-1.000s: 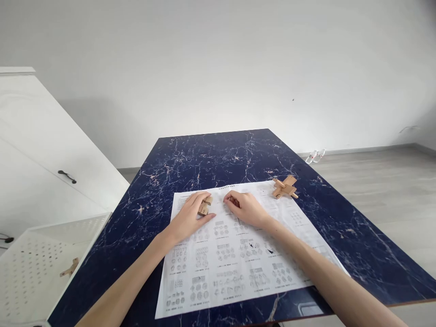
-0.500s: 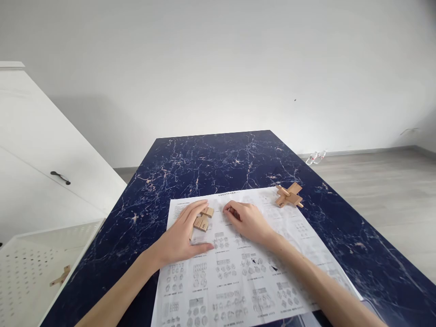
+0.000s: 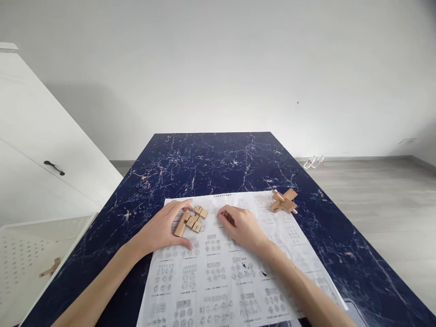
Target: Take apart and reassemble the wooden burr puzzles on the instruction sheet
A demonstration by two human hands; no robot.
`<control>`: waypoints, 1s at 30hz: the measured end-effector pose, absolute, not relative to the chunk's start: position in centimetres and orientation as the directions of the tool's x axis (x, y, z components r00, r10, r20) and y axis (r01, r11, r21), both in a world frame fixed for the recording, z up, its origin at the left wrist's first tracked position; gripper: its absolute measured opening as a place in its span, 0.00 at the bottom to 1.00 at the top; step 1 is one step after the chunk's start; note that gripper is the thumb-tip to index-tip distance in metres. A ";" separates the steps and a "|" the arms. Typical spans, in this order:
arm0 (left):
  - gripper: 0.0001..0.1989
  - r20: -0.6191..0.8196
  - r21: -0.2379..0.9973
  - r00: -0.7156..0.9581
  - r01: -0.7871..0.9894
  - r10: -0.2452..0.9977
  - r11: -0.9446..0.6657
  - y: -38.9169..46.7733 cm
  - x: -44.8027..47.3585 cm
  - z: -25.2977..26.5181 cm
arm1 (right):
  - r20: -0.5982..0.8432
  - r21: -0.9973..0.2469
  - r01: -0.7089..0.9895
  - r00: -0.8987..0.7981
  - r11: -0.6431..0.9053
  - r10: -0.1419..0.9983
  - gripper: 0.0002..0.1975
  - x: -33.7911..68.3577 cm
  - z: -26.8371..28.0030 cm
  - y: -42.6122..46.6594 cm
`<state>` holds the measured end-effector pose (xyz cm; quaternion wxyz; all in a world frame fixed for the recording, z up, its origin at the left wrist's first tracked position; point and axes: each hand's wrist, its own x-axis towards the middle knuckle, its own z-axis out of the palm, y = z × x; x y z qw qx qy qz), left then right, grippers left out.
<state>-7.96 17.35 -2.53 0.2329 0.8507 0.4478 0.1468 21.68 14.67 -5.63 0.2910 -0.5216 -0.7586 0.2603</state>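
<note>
Several notched wooden puzzle pieces lie in a loose cluster on a large printed sheet of small diagrams. My left hand curves around the cluster's left side, thumb and fingers spread apart; whether it touches the nearest bar I cannot tell. Just right of the pieces, my right hand rests on the paper with its fingers curled in and no object showing in them. Beyond it, at the sheet's upper right corner, sits an assembled wooden cross puzzle of interlocked bars.
Beneath the sheet is a dark blue marbled table. On the left stand a white cabinet and a white perforated basket, with another wooden cross piece in it. Clear bottles are on the floor at right.
My left hand has drawn back to the left from the pieces, uncovering the bar and more of the cluster. My right hand stays curled on the paper. The view has shifted slightly.
</note>
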 end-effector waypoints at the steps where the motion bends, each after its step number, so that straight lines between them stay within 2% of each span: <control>1: 0.58 0.039 0.525 0.548 0.700 0.835 -0.484 17.4 -8.0 -2.5 | 0.169 -0.700 0.639 -0.286 0.319 0.943 0.09 21.7 -5.6 14.6; 7: 0.51 0.082 0.502 0.521 0.715 0.849 -0.488 18.2 -9.1 -3.0 | 0.158 -0.707 0.635 -0.288 0.312 0.944 0.09 21.7 -5.4 14.6; 13: 0.49 0.066 0.505 0.439 0.759 0.896 -0.410 18.6 -9.1 -3.2 | 0.173 -0.699 0.636 -0.293 0.327 0.940 0.09 21.8 -5.7 14.7; 18: 0.49 0.072 0.519 0.492 0.724 0.868 -0.454 18.0 -7.9 -3.0 | 0.191 -0.686 0.642 -0.294 0.341 0.937 0.09 21.8 -5.9 14.7; 24: 0.57 -0.059 0.546 0.526 0.729 0.849 -0.414 17.1 -6.4 -2.8 | 0.186 -0.664 0.667 -0.289 0.337 0.939 0.09 21.6 -6.1 14.8; 27: 0.54 -0.080 0.530 0.546 0.732 0.834 -0.428 16.8 -5.9 -2.7 | 0.178 -0.655 0.675 -0.298 0.339 0.938 0.08 21.5 -6.1 14.9; 30: 0.49 -0.028 0.526 0.569 0.708 0.822 -0.472 16.4 -5.5 -2.9 | 0.178 -0.648 0.680 -0.302 0.342 0.937 0.08 21.5 -6.1 14.9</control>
